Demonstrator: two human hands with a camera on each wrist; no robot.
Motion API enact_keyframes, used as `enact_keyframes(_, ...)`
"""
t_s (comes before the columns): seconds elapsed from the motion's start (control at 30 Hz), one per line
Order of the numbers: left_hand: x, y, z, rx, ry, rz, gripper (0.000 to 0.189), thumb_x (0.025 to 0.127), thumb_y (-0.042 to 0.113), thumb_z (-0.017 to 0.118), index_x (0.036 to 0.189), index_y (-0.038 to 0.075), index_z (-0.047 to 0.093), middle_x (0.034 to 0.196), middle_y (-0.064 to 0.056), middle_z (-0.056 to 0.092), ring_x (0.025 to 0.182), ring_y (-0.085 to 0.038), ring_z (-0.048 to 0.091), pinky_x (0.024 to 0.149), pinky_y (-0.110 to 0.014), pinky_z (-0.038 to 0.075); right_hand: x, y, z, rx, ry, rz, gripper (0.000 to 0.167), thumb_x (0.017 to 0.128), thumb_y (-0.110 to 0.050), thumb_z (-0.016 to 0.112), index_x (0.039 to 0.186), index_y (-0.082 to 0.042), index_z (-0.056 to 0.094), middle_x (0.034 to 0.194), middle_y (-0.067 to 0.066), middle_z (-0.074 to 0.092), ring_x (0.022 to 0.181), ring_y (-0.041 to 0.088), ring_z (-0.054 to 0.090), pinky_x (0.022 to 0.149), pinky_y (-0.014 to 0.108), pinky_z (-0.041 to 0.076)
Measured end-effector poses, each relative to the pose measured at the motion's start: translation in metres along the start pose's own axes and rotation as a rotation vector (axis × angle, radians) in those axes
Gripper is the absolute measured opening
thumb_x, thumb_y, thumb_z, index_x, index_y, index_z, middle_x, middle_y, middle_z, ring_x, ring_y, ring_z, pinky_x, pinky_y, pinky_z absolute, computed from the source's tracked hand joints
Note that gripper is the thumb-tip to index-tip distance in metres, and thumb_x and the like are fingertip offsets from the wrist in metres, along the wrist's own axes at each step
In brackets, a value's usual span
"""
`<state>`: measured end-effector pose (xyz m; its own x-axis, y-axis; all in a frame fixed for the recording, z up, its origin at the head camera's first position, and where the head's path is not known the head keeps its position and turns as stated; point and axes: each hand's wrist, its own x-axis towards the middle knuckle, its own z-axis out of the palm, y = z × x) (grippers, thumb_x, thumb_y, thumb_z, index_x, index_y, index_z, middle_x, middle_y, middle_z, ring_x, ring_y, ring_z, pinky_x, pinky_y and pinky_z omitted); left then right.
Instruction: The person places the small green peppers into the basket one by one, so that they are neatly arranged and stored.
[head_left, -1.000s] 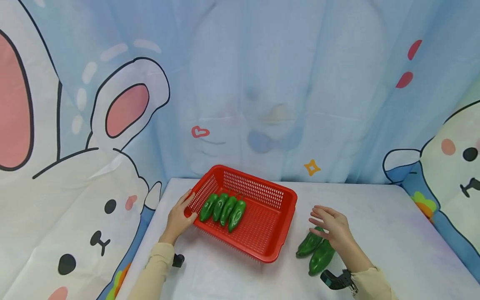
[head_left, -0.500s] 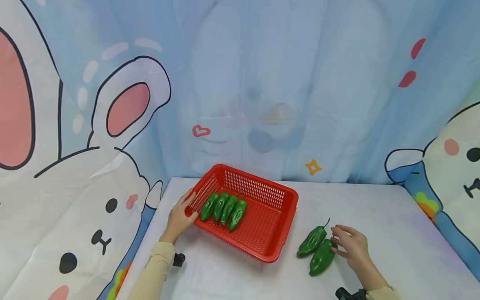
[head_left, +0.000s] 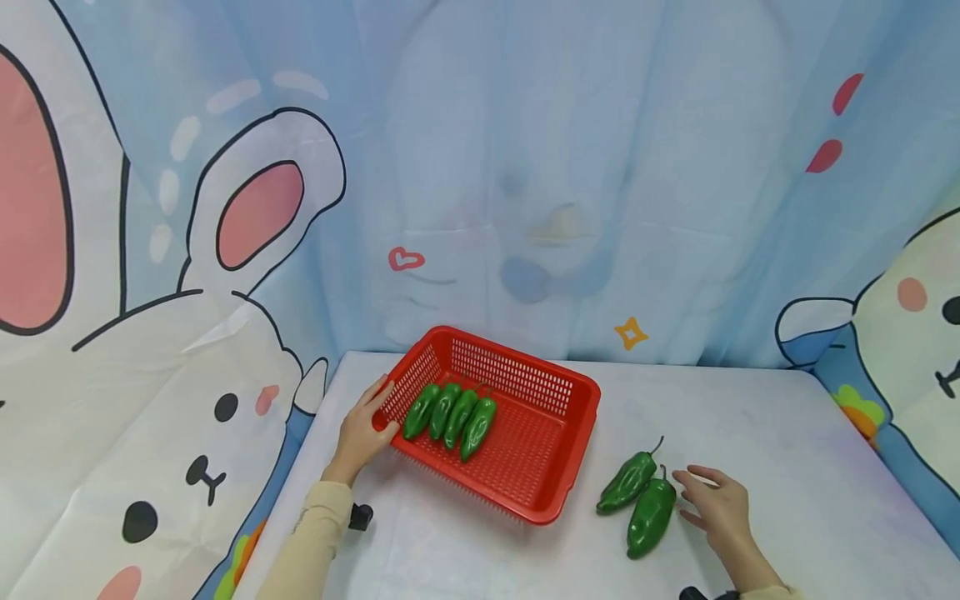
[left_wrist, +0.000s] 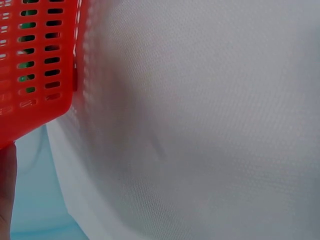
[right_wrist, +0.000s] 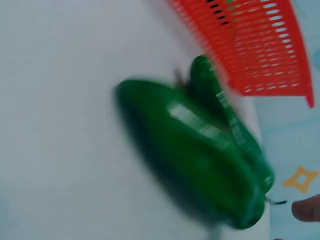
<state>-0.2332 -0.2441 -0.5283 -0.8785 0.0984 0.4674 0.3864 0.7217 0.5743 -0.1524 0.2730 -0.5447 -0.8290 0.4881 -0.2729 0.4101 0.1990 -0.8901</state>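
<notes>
A red plastic basket (head_left: 517,467) with slotted walls sits at the middle of the white table. My left hand (head_left: 360,437) holds its left edge, thumb at the near corner and fingers along the rim. Inside, several green peppers (head_left: 477,429) lie side by side near the left wall. Two more green peppers are on the table to the basket's right: a slimmer one (head_left: 628,483) and a fatter one (head_left: 651,518), close together with stems pointing away. Just right of the fatter pepper is my right hand (head_left: 716,504), fingers spread and loosely bent, holding nothing.
The white tabletop (head_left: 780,450) runs back to a blue printed curtain (head_left: 465,167) with cartoon rabbits. A black wrist device (head_left: 361,517) shows beside the left sleeve, and another black device (head_left: 693,593) near the right sleeve.
My right hand has moved right and toward me, off the two loose peppers. The fatter pepper has turned slightly, and its stem now shows. My left hand stays on the basket.
</notes>
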Motion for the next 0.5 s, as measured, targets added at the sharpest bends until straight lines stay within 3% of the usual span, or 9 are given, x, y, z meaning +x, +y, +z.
enact_keyframes(0.07, 0.000, 0.000, 0.000, -0.004, 0.002, 0.001, 0.066, 0.078, 0.009, 0.066, 0.142, 0.005, 0.053, 0.151, -0.009, 0.045, 0.134, -0.034, 0.047, 0.100, -0.058, 0.043, -0.004, 0.002, -0.001, -0.041, -0.047, -0.036, 0.064, 0.089, -0.024, 0.065, 0.136, 0.014, 0.042, 0.127, 0.043, 0.047, 0.108, 0.052, 0.056, 0.069, 0.047, 0.059)
enact_keyframes(0.2, 0.000, -0.001, -0.001, -0.008, 0.000, 0.003, 0.067, 0.077, 0.009, 0.066, 0.142, 0.005, 0.053, 0.151, -0.010, 0.045, 0.134, -0.034, 0.047, 0.101, -0.057, 0.043, -0.009, 0.004, -0.002, -0.116, -0.112, -0.059, 0.069, 0.089, -0.029, 0.065, 0.136, 0.016, 0.040, 0.129, 0.044, 0.045, 0.116, 0.057, 0.049, 0.069, 0.048, 0.059)
enact_keyframes(0.5, 0.000, -0.001, -0.002, 0.001, -0.007, -0.005, 0.067, 0.078, 0.011, 0.066, 0.142, 0.005, 0.053, 0.152, -0.008, 0.045, 0.134, -0.032, 0.046, 0.101, -0.056, 0.043, -0.013, -0.001, 0.005, -0.165, -0.144, -0.069, 0.063, 0.087, -0.020, 0.065, 0.131, 0.018, 0.042, 0.122, 0.044, 0.049, 0.104, 0.053, 0.059, 0.065, 0.045, 0.059)
